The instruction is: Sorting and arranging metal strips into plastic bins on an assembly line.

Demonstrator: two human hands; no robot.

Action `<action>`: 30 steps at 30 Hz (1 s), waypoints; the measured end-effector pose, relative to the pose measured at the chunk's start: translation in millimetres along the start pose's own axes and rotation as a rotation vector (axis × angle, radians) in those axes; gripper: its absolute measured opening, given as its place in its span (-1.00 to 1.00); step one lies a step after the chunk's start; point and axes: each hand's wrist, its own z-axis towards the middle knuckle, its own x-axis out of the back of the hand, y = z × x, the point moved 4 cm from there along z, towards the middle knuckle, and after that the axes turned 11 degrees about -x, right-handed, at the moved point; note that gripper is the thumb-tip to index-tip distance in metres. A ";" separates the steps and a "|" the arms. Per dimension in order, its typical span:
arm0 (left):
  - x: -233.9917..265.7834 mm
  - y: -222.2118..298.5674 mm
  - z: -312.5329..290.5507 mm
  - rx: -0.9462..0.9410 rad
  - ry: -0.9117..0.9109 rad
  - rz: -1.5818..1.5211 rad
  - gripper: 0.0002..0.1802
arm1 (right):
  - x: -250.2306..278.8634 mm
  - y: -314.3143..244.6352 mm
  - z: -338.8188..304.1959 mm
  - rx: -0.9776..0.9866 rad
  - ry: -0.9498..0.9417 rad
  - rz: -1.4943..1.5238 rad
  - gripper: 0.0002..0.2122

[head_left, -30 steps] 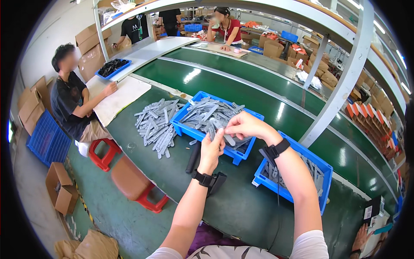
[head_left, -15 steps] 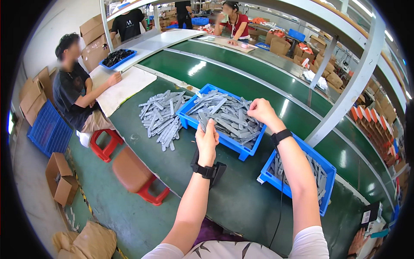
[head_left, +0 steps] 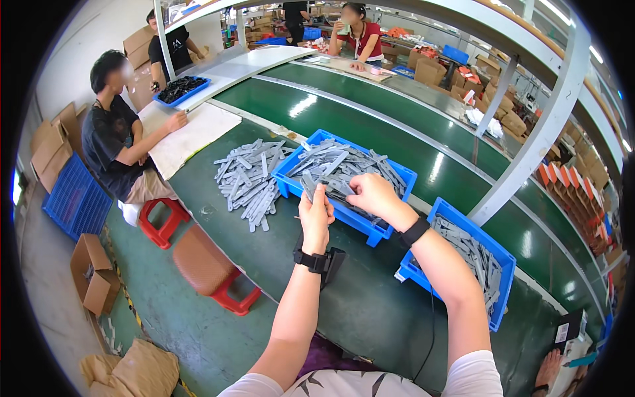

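My left hand (head_left: 316, 217) is closed around a grey flat strip (head_left: 308, 184) with rounded ends, which sticks up past the thumb at the near left side of a blue bin (head_left: 286, 183). The bin is heaped with similar grey strips (head_left: 340, 159). Just to the right, over the bin's near part, my right hand (head_left: 374, 197) has its fingers pinched together close to the left hand. What the pinch holds, if anything, is hidden. Left of the bin, a loose pile of grey strips (head_left: 248, 178) lies on the green table (head_left: 360, 284).
A second blue bin (head_left: 506, 264) of strips stands at right, partly behind my right forearm. A white shelf post (head_left: 539, 126) rises beyond it. Brown-topped red stools (head_left: 208, 261) stand at left, where a person (head_left: 116, 132) sits. A blue tray (head_left: 182, 90) holds black parts.
My right hand has moved left and nearer, from the bin's right part to beside my left hand. The left hand stays nearly still. A person at the far left has come toward the black-parts tray.
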 end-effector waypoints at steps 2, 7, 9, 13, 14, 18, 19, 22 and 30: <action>-3.2 1.4 -0.8 -0.005 -0.007 0.017 -0.76 | 11.7 2.3 3.4 -0.094 -0.097 0.135 -0.79; -19.3 10.5 -6.9 -0.122 -0.217 0.244 -0.69 | 16.7 -3.4 8.8 -0.258 -0.365 0.687 -0.80; -11.1 -3.6 0.1 -0.191 -0.272 0.354 -0.70 | 17.0 -7.5 8.8 -0.276 -0.428 0.767 -0.79; -11.8 3.0 -0.3 -0.119 -0.207 0.276 -0.70 | 27.5 5.0 15.4 -0.352 -0.372 0.865 -0.76; -12.1 3.4 0.1 -0.117 -0.209 0.276 -0.70 | 34.4 12.4 18.3 -0.337 -0.243 0.722 -0.77; -11.3 5.2 3.7 -0.121 -0.150 0.076 -0.78 | 16.8 47.6 24.1 -0.152 -0.138 0.216 -0.79; -7.5 5.6 3.6 -0.129 -0.102 0.073 -0.77 | 14.1 43.8 20.4 -0.151 -0.113 0.129 -0.79; -1.7 5.4 3.6 -0.126 -0.037 0.075 -0.76 | 14.4 39.4 17.0 -0.163 -0.095 0.090 -0.76; -18.5 5.2 -6.3 0.011 -0.211 -0.055 -0.78 | 30.5 -0.2 2.8 -0.229 -0.371 0.641 -0.86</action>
